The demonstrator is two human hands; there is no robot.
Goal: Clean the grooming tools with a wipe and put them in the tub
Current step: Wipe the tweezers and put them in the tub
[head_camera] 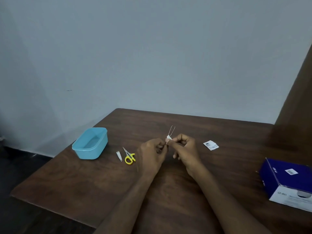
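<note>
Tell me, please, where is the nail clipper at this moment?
In the head view the nail clipper lies on the table, left of centre, between the blue tub and the yellow scissors, closer to the scissors.

You are looking at a dim, bluish picture with soft, even light and no glare. The wall [152, 48] darkens toward the left and lower left corner. The table [84, 183] edges bend with wide-angle distortion. Fine detail is soft throughout, and the blue box [287, 181] at the right edge looks smeared.
</note>
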